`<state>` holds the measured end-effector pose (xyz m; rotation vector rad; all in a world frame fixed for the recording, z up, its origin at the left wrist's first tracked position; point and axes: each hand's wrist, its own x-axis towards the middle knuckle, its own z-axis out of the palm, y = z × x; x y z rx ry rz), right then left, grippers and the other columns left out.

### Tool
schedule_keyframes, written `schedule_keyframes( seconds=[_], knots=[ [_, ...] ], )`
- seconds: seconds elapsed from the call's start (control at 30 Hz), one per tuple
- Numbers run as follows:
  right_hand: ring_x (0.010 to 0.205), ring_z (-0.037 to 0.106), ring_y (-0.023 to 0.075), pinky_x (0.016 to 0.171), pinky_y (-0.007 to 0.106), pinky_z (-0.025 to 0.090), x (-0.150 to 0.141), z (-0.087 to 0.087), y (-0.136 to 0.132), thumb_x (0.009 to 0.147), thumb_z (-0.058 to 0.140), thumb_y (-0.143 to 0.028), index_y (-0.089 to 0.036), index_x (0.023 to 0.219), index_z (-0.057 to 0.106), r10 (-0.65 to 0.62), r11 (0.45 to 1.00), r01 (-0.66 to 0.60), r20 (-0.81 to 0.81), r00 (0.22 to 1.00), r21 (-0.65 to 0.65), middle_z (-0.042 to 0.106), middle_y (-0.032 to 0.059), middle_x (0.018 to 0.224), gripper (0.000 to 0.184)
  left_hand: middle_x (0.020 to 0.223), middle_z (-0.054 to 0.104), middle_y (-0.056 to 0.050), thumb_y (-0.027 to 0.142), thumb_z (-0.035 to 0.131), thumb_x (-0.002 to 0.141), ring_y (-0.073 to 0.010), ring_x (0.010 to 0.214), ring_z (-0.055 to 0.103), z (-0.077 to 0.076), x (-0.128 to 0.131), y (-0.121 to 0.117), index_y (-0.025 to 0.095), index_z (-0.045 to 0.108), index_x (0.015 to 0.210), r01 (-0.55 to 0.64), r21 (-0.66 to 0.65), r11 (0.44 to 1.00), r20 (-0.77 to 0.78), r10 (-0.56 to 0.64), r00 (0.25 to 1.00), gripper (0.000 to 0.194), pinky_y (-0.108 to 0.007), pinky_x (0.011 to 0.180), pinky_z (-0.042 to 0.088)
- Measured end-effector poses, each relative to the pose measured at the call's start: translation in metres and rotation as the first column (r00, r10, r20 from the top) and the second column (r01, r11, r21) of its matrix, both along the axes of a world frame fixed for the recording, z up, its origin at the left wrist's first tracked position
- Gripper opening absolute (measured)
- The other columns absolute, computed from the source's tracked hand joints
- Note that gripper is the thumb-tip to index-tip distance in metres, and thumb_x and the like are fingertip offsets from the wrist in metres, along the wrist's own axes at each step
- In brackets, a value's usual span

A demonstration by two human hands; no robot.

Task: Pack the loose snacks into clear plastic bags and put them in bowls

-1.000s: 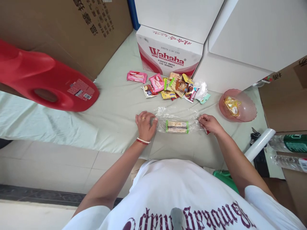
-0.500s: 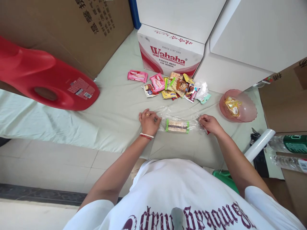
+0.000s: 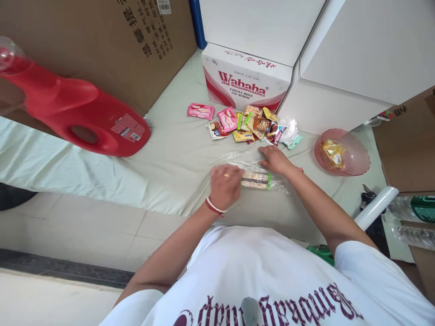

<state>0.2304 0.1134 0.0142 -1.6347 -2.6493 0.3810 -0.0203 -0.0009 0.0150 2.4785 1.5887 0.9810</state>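
Note:
A wafer-like snack bar in a clear packet with green ends lies on a spread sheet of clear plastic wrap. My left hand has its fingers curled over the left part of the sheet, covering the bar's left end and seeming to grip the film. My right hand reaches across the wrap's far right side, thumb and fingers apart, just in front of a pile of packaged snacks. Its forearm passes over a small red item that is mostly hidden.
Behind the pile stands a Wahaha carton. To the right are a pink bowl with a yellow packet inside, a white roll and plastic bottles. A large red jug is at the left, beside a brown cardboard box.
My left hand has moved right, onto the bar's left end. My right hand has left the wrap's right end and moved left and away from me, its fingers opening. The view has shifted slightly.

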Motion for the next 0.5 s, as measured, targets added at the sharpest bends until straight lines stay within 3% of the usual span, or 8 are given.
schedule_keyframes(
  seconds=[0.03,0.1,0.17,0.27,0.37,0.5],
  knots=[
    [0.115,0.053,0.0345,0.098,0.040,0.041,-0.005,-0.003,0.003,0.087,0.069,-0.031,-0.010,0.138,0.059,-0.016,0.999,0.016,0.002,1.000,-0.033,0.068,0.0186,0.117,0.057,0.118,0.071,-0.009,0.020,0.048,0.096,-0.0267,0.112,0.057,-0.001,0.009,-0.004,0.028,0.069,0.120,0.133,-0.062,0.989,-0.066,-0.137,0.988,0.033,-0.045,0.093,0.038],
    [0.106,0.057,0.0315,0.091,0.036,0.042,-0.012,-0.005,0.008,0.085,0.070,-0.027,-0.011,0.127,0.067,-0.059,0.991,0.058,-0.007,0.998,-0.117,0.071,0.0140,0.099,0.044,0.125,0.071,-0.008,0.018,0.044,0.098,-0.0255,0.108,0.059,-0.005,0.027,-0.005,0.027,0.067,0.126,0.209,-0.212,0.955,-0.159,-0.245,0.956,0.037,-0.044,0.087,0.039],
    [0.091,0.060,0.0251,0.080,0.030,0.043,-0.014,-0.003,0.011,0.087,0.065,-0.023,-0.013,0.111,0.073,-0.069,0.978,0.062,-0.027,0.997,-0.197,0.070,0.0082,0.084,0.027,0.130,0.070,-0.008,0.018,0.043,0.099,-0.0264,0.106,0.058,-0.010,0.038,0.001,0.026,0.067,0.127,0.149,-0.314,0.938,-0.209,-0.221,0.953,0.038,-0.044,0.085,0.040],
    [0.076,0.058,0.0176,0.073,0.026,0.042,-0.010,0.006,0.012,0.089,0.061,-0.022,-0.014,0.099,0.074,-0.038,0.978,0.017,-0.102,0.994,-0.206,0.066,0.0054,0.086,0.018,0.131,0.070,-0.007,0.020,0.043,0.099,-0.0273,0.104,0.058,-0.015,0.043,0.014,0.027,0.069,0.126,0.117,-0.372,0.921,-0.204,-0.204,0.957,0.038,-0.044,0.084,0.042],
    [0.075,0.056,0.0164,0.074,0.026,0.042,-0.004,0.017,0.000,0.089,0.060,-0.021,-0.015,0.097,0.074,0.039,0.990,-0.069,-0.238,0.971,-0.119,0.062,0.0064,0.093,0.017,0.127,0.071,-0.006,0.020,0.044,0.099,-0.0273,0.102,0.057,-0.015,0.041,0.020,0.030,0.072,0.122,0.139,-0.383,0.913,-0.163,-0.215,0.963,0.038,-0.043,0.083,0.043],
    [0.084,0.058,0.0187,0.078,0.027,0.043,-0.001,0.025,-0.041,0.096,0.049,-0.020,-0.019,0.110,0.074,0.176,0.974,-0.212,-0.314,0.933,-0.084,0.058,0.0065,0.095,0.028,0.122,0.073,-0.007,0.018,0.048,0.096,-0.0282,0.102,0.056,-0.018,0.040,0.018,0.030,0.075,0.114,0.165,-0.365,0.916,-0.054,-0.197,0.979,0.035,-0.045,0.086,0.043]
  ],
)
